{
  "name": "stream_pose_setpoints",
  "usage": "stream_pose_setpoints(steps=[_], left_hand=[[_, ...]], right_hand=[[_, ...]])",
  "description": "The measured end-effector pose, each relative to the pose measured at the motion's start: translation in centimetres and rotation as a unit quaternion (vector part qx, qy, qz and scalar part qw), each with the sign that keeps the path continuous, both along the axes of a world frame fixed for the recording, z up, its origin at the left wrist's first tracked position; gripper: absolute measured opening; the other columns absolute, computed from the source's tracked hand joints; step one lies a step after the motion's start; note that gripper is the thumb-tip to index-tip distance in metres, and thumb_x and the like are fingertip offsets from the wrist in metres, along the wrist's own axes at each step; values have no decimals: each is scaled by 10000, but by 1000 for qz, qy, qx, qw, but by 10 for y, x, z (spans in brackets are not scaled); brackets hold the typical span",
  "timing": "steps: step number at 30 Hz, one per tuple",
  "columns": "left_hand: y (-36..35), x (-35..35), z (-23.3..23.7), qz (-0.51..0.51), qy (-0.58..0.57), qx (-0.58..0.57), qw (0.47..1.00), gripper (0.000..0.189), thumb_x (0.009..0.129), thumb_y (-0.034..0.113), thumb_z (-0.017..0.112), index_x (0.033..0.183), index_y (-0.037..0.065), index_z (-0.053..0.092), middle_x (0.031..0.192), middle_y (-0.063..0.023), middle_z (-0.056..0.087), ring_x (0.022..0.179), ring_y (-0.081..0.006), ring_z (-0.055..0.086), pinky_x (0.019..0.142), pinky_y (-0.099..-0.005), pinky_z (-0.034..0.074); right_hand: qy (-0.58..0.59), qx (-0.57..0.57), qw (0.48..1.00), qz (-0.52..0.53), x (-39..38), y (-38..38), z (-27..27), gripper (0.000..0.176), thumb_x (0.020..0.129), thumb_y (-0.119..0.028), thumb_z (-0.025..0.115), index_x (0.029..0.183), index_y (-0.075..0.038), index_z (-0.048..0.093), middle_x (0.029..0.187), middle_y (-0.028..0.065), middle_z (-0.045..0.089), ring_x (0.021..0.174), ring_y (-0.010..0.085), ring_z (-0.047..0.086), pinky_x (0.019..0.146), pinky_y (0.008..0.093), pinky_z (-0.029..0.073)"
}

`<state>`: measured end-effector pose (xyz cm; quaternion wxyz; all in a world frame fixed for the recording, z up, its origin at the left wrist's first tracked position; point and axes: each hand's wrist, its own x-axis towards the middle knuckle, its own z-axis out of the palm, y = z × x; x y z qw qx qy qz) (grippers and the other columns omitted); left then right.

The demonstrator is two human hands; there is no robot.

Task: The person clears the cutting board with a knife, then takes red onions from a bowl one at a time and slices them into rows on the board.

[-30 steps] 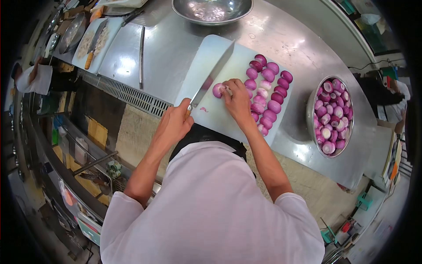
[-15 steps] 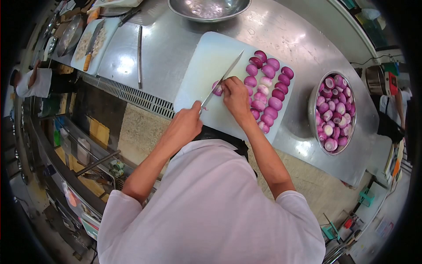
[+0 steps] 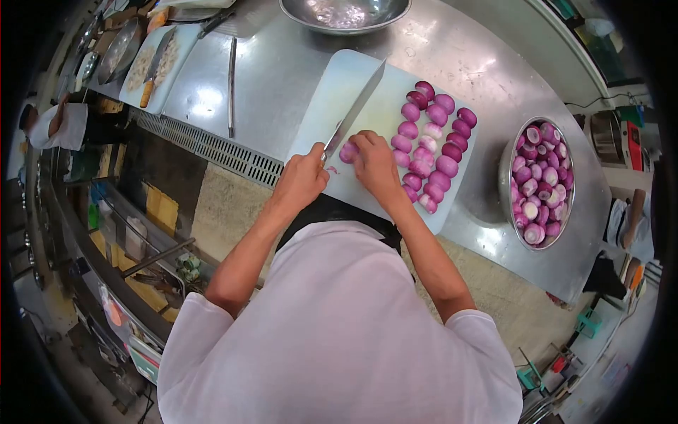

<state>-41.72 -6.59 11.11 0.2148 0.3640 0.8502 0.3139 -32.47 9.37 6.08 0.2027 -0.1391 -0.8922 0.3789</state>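
My left hand is wrapped round the handle of a kitchen knife, whose long blade slants up and away over the white cutting board. My right hand has its fingers closed on a peeled red onion beside the blade. A small scrap of onion lies near the knife handle. On the right half of the board, several red onions sit in rows. Whether the held onion is whole or cut is hidden by my fingers.
A metal bowl of onions stands at the right, and another metal bowl at the far edge. A metal rod lies left of my board. Farther left is a second board with a cleaver. People stand at both sides.
The knife blade has come away from the onion to its left, showing more of its flat side. My right hand has shifted slightly down and left onto the onion.
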Motion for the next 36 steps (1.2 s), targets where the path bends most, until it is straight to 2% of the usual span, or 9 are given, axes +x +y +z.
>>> stream_pose_setpoints(steps=[4, 10, 13, 19, 22, 25, 28, 31, 36], left_hand=[[1, 9, 23, 0, -6, -2, 1000, 225, 799, 9, 593, 971, -32, 453, 656, -245, 573, 661, -470, 579, 589, -505, 427], [37, 6, -15, 3, 2, 28, 1000, 246, 817, 29, 598, 1013, -28, 462, 692, -240, 613, 726, -463, 619, 623, -503, 461], [28, 9, 25, -27, 5, -28, 999, 250, 797, -11, 577, 1031, -57, 500, 704, -242, 627, 724, -469, 624, 627, -536, 467], [37, 14, -17, -7, 1, 8, 1000, 266, 818, 35, 591, 1040, -37, 464, 702, -246, 610, 698, -464, 603, 622, -519, 438], [34, 15, 30, -8, -21, -38, 999, 244, 819, 28, 583, 1018, -40, 459, 691, -244, 605, 693, -465, 603, 611, -518, 440], [26, 27, 16, 2, -33, -51, 998, 233, 810, -1, 569, 1022, -58, 491, 747, -265, 634, 767, -481, 621, 663, -544, 471], [34, 24, -18, 1, 9, -8, 1000, 222, 818, 28, 588, 974, -36, 443, 673, -239, 601, 697, -459, 614, 611, -520, 448], [35, 20, 26, -4, -45, -43, 998, 232, 812, 21, 599, 973, -37, 443, 679, -242, 609, 712, -462, 621, 615, -524, 451], [31, 31, -23, 0, 22, 15, 1000, 242, 813, 32, 591, 1015, -31, 473, 647, -224, 595, 617, -418, 602, 577, -480, 447]], right_hand=[[-55, 36, 998, -8, -2, 6, -3, 170, 794, 19, 577, 953, -6, 631, 934, 164, 596, 889, 381, 596, 746, 463, 500], [-72, 11, 997, -13, -4, 6, -7, 134, 802, 32, 537, 905, 14, 621, 908, 187, 580, 832, 415, 603, 713, 486, 497], [-64, 1, 998, -14, -3, 7, -9, 143, 804, 41, 530, 912, 18, 622, 906, 193, 584, 823, 425, 607, 716, 493, 498], [-17, -26, 999, -11, 0, 10, -15, 136, 804, 64, 556, 910, 21, 631, 870, 200, 594, 797, 416, 609, 682, 471, 496], [-10, -10, 1000, -8, 3, 13, -20, 118, 795, 70, 596, 895, 21, 634, 862, 192, 605, 775, 397, 606, 649, 448, 489], [-1, -25, 1000, -8, 2, 13, -20, 123, 791, 75, 568, 889, 26, 625, 870, 204, 600, 779, 413, 605, 662, 462, 492], [17, -32, 999, -8, 5, 13, -21, 126, 792, 82, 537, 876, 28, 614, 868, 216, 593, 782, 429, 603, 678, 481, 495], [22, -27, 999, -4, 7, 14, -21, 115, 796, 80, 535, 867, 28, 609, 864, 216, 596, 777, 427, 603, 674, 480, 494], [18, -51, 998, -17, 10, 12, -22, 114, 802, 76, 536, 869, 25, 612, 866, 215, 601, 778, 425, 609, 671, 480, 495]])
